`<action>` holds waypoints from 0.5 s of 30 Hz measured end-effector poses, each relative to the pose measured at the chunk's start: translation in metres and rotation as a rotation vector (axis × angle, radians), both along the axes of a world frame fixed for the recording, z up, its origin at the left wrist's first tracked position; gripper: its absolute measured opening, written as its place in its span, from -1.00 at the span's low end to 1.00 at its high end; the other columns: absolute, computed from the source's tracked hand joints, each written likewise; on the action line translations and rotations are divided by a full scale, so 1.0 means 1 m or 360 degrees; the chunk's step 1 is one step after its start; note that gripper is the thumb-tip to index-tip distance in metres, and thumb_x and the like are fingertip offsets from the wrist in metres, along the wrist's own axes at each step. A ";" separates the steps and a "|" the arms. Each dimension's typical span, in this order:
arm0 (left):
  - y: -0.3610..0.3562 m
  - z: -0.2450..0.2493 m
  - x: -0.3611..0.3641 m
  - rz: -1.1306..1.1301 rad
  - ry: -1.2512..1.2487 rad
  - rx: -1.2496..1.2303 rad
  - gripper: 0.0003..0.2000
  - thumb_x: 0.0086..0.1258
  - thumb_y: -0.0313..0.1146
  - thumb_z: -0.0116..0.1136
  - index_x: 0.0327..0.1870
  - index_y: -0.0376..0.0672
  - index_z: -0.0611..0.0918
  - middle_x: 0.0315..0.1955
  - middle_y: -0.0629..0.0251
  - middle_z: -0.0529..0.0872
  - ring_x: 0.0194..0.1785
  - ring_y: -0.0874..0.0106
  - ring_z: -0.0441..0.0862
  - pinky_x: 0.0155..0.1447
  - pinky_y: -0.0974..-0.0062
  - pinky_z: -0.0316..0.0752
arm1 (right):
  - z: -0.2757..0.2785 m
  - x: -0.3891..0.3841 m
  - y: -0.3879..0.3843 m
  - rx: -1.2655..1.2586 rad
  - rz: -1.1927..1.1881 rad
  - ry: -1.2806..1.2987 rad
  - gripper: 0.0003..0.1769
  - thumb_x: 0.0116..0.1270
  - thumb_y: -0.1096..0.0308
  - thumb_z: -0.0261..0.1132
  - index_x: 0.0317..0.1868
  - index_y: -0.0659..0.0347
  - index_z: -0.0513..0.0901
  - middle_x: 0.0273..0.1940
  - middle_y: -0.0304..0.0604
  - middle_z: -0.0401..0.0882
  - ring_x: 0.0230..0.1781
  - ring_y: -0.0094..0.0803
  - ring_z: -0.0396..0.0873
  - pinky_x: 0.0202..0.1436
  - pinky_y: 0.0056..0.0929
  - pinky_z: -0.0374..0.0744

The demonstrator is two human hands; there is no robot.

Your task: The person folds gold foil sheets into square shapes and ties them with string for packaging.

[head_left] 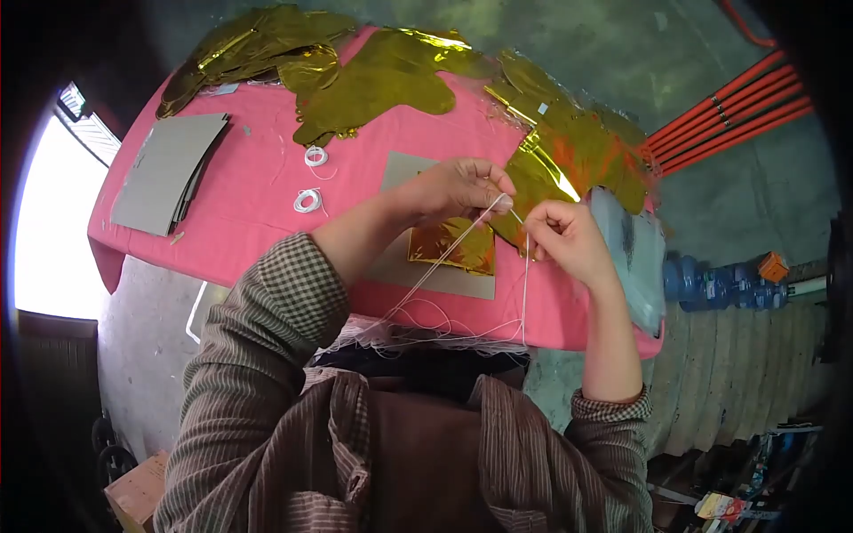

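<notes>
My left hand [458,188] pinches a white thread [426,277] near the fingertips, above a grey card [444,275]. My right hand [569,238] is closed on the same thread and holds the edge of a gold foil piece [533,191]. The thread runs down from both hands in loose strands to my lap. A smaller gold foil square [453,247] lies on the grey card under my left wrist. Both hands hover over the pink table [249,204], fingertips almost touching.
More gold foil shapes [373,80] cover the table's far side. A stack of grey cards [169,169] lies at the left. Two white thread coils [311,178] sit mid-table. Orange pipes [729,111] run along the wall, and blue water bottles [711,282] stand at the right.
</notes>
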State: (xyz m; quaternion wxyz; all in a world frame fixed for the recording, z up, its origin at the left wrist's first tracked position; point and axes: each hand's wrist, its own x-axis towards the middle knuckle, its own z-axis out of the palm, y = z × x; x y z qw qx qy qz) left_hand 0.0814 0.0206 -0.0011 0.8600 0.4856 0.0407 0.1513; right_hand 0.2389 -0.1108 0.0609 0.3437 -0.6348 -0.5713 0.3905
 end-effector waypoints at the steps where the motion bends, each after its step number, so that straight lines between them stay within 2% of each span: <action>1: 0.000 0.000 0.000 0.0001 0.0001 0.0001 -0.82 0.19 -0.47 0.18 -0.22 -0.24 0.49 -0.45 0.28 0.61 -0.46 0.57 0.51 -0.38 0.63 0.43 | -0.001 0.000 0.001 -0.0005 0.0049 -0.0009 -0.91 0.22 0.48 0.14 -0.42 0.29 0.53 -0.57 -0.30 0.50 -0.65 -0.70 0.42 -0.62 -0.74 0.37; 3: 0.002 -0.001 -0.001 -0.0067 -0.0033 0.0011 -0.81 0.21 -0.46 0.17 -0.18 -0.19 0.49 -0.42 0.36 0.59 -0.39 0.60 0.51 -0.35 0.67 0.39 | -0.001 -0.006 0.002 -0.0007 0.0012 0.0075 -0.93 0.22 0.48 0.14 -0.40 0.29 0.52 -0.57 -0.30 0.50 -0.64 -0.71 0.42 -0.62 -0.75 0.36; 7: 0.001 -0.001 -0.001 -0.0074 -0.0048 0.0042 -0.80 0.22 -0.45 0.15 -0.15 -0.19 0.48 -0.41 0.36 0.59 -0.35 0.61 0.52 -0.31 0.67 0.40 | -0.002 -0.016 0.006 -0.0039 -0.0047 0.0230 -0.96 0.22 0.48 0.15 -0.37 0.26 0.50 -0.56 -0.30 0.51 -0.65 -0.72 0.42 -0.65 -0.77 0.33; 15: 0.003 -0.001 0.000 -0.0095 -0.0114 0.0124 -0.74 0.23 -0.45 0.14 -0.07 -0.21 0.44 -0.37 0.37 0.59 -0.28 0.61 0.53 -0.24 0.68 0.40 | -0.003 -0.017 0.010 -0.0064 -0.0115 0.0260 -0.97 0.20 0.49 0.16 -0.40 0.23 0.47 -0.56 -0.33 0.52 -0.67 -0.73 0.44 -0.66 -0.77 0.30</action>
